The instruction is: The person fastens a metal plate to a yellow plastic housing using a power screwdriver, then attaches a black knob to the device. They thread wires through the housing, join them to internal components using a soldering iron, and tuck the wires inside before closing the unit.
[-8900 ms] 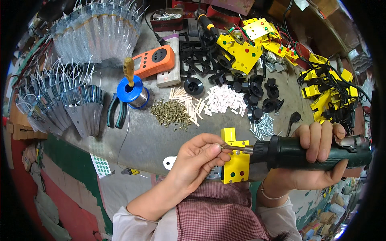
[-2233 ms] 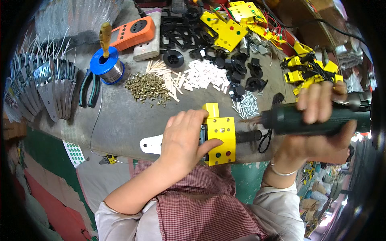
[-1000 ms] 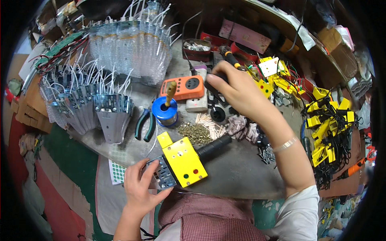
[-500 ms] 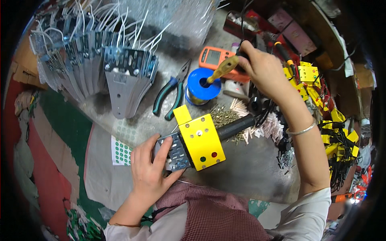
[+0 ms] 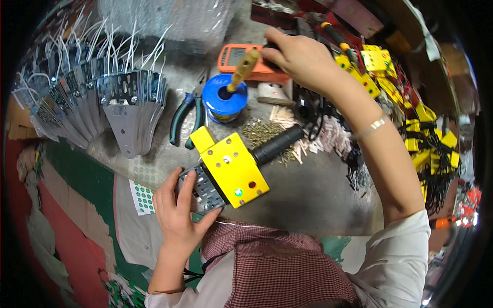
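A yellow box point(image 5: 233, 169) with a black ribbed handle point(image 5: 280, 145) lies tilted on the worktable; its green light glows and its red one is dark. Joined to its left side is a slotted metal plate point(image 5: 203, 190). My left hand point(image 5: 177, 215) grips this plate, fingers on top and thumb at its near edge. Farther off, my right hand point(image 5: 303, 61) is closed around a dark thing beside the orange multimeter point(image 5: 224, 60); most of it is hidden. A screwdriver with a yellow handle point(image 5: 245, 66) stands in the hole of a blue spool point(image 5: 225, 102).
Teal-handled pliers point(image 5: 187, 115) lie left of the spool. Stacked metal plates with white wires point(image 5: 128, 118) stand at the far left. Small brass parts point(image 5: 259, 134), pale sleeves point(image 5: 334, 138) and screws point(image 5: 359, 177) lie in piles. Yellow boxes point(image 5: 426, 159) crowd the right edge.
The green light on the yellow box has come on. The view has shifted, so most things appear farther left. My left hand keeps its grip on the plate.
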Motion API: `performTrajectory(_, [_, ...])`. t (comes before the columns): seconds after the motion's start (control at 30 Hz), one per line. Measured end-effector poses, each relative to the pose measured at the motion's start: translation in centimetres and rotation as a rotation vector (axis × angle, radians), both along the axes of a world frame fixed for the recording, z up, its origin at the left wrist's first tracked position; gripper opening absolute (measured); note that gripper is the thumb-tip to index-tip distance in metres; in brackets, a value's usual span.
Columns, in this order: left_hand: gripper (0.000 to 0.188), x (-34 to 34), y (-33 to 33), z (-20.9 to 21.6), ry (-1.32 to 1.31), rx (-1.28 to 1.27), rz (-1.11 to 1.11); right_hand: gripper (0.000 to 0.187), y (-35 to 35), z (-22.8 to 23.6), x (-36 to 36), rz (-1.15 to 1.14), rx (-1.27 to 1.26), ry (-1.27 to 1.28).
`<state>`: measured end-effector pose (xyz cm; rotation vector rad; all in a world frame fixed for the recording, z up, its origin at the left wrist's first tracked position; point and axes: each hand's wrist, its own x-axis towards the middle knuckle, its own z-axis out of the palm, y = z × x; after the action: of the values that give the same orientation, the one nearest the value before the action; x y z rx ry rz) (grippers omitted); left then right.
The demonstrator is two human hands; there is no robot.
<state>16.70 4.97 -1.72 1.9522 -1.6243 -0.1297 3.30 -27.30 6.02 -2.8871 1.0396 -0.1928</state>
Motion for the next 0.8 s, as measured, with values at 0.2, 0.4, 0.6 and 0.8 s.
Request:
performTrajectory(0.2, [0.088, -0.3, 1.9, 1.6, -0.005, -0.058, 0.038, 0.037, -0.2, -0.7, -0.8, 0.04, -0.117, -0.001])
performTrajectory(0.4, [0.083, -1.2, 2.4, 2.3, -0.057, -0.172, -0.022, 0.043, 0.5, 1.3, -2.9, -0.007, -0.351, -0.11])
performTrajectory(0.6, [0.057, -0.8, 2.9, 2.2, -0.069, -0.223, 0.002, 0.02, 6.7, 6.2, -12.7, -0.002, -0.153, -0.4])
performTrajectory(0.8, [0.04, -2.1, 1.4, 2.9, -0.068, -0.31, -0.103, 0.014, 13.2, 1.3, -24.3, -0.435, 0.011, -0.345])
